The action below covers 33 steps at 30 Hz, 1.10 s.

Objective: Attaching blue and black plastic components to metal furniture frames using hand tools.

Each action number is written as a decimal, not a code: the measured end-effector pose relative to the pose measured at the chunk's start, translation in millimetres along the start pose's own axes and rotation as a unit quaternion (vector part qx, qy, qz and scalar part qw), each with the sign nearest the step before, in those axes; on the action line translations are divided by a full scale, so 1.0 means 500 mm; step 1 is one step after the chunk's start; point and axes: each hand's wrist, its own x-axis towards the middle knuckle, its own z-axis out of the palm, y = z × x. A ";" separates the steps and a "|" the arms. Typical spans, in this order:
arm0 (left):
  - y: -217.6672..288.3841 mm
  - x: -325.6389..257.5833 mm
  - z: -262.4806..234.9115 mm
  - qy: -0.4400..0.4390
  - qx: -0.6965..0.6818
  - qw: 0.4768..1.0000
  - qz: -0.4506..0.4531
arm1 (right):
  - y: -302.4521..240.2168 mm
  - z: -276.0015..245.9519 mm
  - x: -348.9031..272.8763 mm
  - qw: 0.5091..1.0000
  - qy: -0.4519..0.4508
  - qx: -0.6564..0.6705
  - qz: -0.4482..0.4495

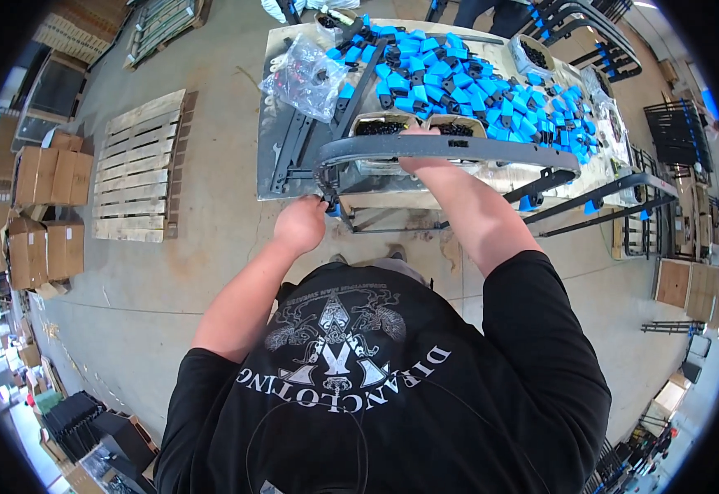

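Note:
A curved black metal frame (458,148) spans the near side of the table in front of me. My left hand (300,224) is closed at the left end of this frame, beside a small blue piece (333,210); what its fingers grip is hidden. My right hand (418,142) reaches past the frame's top bar to two open boxes, a left box (361,125) and a right box (479,130), both holding small black parts. The bar hides most of its fingers. Behind the boxes spreads a heap of blue-and-black plastic caps (458,82).
On the table (273,185) lie a clear plastic bag (306,78), black metal bars (293,140) and a wrench (277,156). More black frames (606,206) stand to the right. A wooden pallet (137,169) and cardboard boxes (51,177) are on the left floor.

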 end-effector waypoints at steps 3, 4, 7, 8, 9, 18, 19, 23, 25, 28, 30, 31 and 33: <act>0.019 -0.018 0.003 0.029 -0.026 0.998 -0.048 | 0.014 0.001 -0.026 0.991 0.055 0.124 -0.014; 0.021 -0.030 0.001 0.041 -0.035 0.996 -0.068 | 0.008 -0.028 -0.057 0.989 0.054 0.140 -0.017; 0.072 -0.061 -0.015 0.027 -0.051 0.991 -0.125 | 0.051 -0.009 -0.130 0.974 0.076 0.188 -0.103; 0.090 -0.074 -0.018 0.002 -0.060 0.985 -0.164 | 0.052 -0.008 -0.170 0.966 0.069 0.226 -0.106; 0.097 -0.085 0.002 0.003 -0.062 0.983 -0.170 | 0.049 -0.008 -0.213 0.956 0.061 0.265 -0.113; 0.214 -0.062 0.068 -0.003 -0.553 0.831 0.054 | 0.039 0.021 -0.374 0.863 0.054 0.462 -0.196; 0.219 -0.071 0.065 -0.010 -0.551 0.832 0.058 | 0.042 0.023 -0.378 0.855 0.073 0.469 -0.210; 0.195 -0.113 0.039 0.095 -0.529 0.838 0.096 | 0.067 0.047 -0.401 0.832 0.217 0.458 -0.224; 0.123 -0.129 0.054 0.155 -0.478 0.858 0.105 | 0.071 0.040 -0.424 0.841 0.114 0.512 -0.134; 0.020 -0.131 0.070 0.213 -0.485 0.847 0.032 | 0.059 0.047 -0.445 0.844 0.035 0.528 -0.090; -0.029 -0.116 0.075 0.239 -0.527 0.813 -0.063 | 0.040 0.072 -0.454 0.846 0.011 0.529 -0.059; -0.045 -0.102 0.076 0.237 -0.532 0.810 -0.062 | 0.030 0.104 -0.454 0.844 0.034 0.534 -0.041; -0.074 -0.076 0.078 0.208 -0.626 0.744 -0.106 | 0.007 0.164 -0.453 0.844 0.055 0.533 -0.020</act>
